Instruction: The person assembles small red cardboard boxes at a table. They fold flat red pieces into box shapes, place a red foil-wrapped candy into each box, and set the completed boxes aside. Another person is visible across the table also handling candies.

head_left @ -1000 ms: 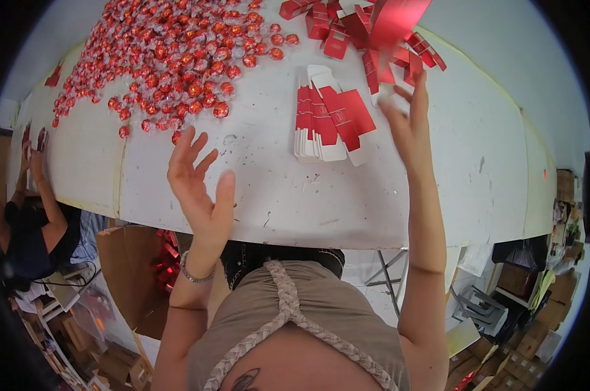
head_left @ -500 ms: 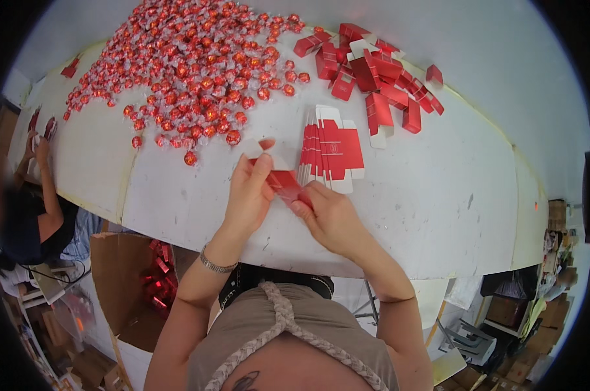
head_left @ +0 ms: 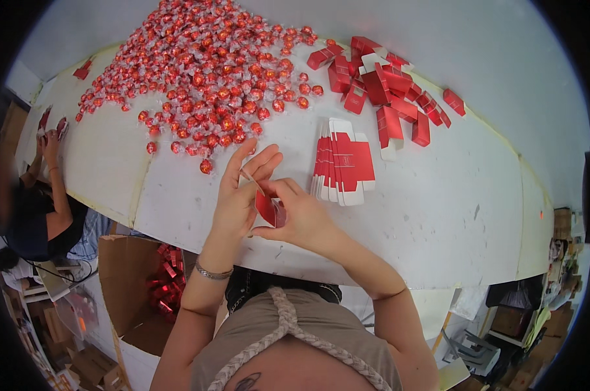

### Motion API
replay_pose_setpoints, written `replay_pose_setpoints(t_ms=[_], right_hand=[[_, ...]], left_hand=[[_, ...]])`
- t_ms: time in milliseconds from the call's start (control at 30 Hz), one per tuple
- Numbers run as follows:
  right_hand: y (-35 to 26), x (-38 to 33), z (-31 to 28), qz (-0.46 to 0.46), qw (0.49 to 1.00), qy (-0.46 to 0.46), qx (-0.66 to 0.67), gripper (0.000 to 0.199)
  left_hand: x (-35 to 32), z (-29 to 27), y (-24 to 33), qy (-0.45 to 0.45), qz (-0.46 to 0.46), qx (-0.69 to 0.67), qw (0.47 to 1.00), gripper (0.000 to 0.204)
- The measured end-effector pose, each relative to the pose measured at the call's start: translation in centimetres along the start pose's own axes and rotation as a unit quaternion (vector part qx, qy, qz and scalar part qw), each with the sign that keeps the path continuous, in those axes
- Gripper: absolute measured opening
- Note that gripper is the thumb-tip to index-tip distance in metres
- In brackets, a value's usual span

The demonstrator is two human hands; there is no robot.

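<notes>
Watching remotely, I saw the small red box point(head_left: 265, 207) above the table point(head_left: 425, 225), pinched by the right hand point(head_left: 301, 215), apparently steadied against the left hand point(head_left: 236, 197), whose grip I couldn't tell; flat boxes point(head_left: 352, 161) lay nearby, probably for easy reach.

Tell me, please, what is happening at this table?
A person's right hand grips a small red carton against the left hand, above the white table. Just beyond lies a stack of flat red-and-white cartons; farther back are folded red boxes and a large heap of red-wrapped balls. At far left, another person's hands hold something hard to make out.
</notes>
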State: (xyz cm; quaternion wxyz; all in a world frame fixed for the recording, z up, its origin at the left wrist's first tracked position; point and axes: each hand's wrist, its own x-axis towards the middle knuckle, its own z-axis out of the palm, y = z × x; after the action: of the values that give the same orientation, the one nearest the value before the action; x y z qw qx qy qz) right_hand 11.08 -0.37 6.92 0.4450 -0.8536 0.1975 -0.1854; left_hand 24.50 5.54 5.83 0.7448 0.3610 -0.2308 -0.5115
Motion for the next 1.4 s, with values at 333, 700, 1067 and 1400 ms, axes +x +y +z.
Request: replay_pose_setpoints(t_ms=[333, 700, 1067, 1400], right_hand=[[0.8, 0.1, 0.5, 0.018, 0.977, 0.175, 0.120, 0.051], [1.8, -0.5, 1.9, 0.067, 0.960, 0.148, 0.226, 0.020], [0.9, -7.5, 5.0, 0.122, 0.895, 0.096, 0.417, 0.030], [0.6, -7.1, 6.2, 0.153, 0.869, 0.114, 0.456, 0.038]], left_hand=[[-3.0, 1.1, 0.0, -0.053, 0.066, 0.273, 0.958, 0.066], [-5.1, -0.5, -1.7, -0.019, 0.030, 0.338, 0.941, 0.049], [-11.8, -0.1, -0.5, -0.128, -0.065, 0.338, 0.930, 0.067], [-12.3, -0.5, -0.8, -0.104, 0.025, 0.441, 0.891, 0.053]])
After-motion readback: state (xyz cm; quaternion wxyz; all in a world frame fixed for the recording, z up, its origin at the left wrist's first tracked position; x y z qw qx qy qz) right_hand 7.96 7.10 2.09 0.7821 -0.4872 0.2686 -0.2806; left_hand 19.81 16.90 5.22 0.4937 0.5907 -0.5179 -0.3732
